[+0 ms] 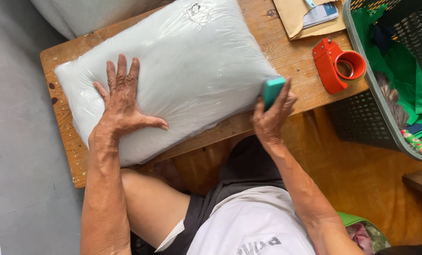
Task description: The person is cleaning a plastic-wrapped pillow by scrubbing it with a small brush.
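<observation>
A plump pale pillow sealed in a clear plastic bag (192, 66) lies across a small wooden table (293, 59). My left hand (121, 106) rests flat on the bag's left part, fingers spread. My right hand (271, 118) grips a small teal block (272, 90) and holds it against the bag's right end, near the table's front edge.
An orange tape dispenser (338, 66) lies on the table at the right, with a brown envelope and papers (305, 16) behind it. A green mesh basket (395, 71) with green cloth stands at the far right. My bare knees are under the table; grey floor lies to the left.
</observation>
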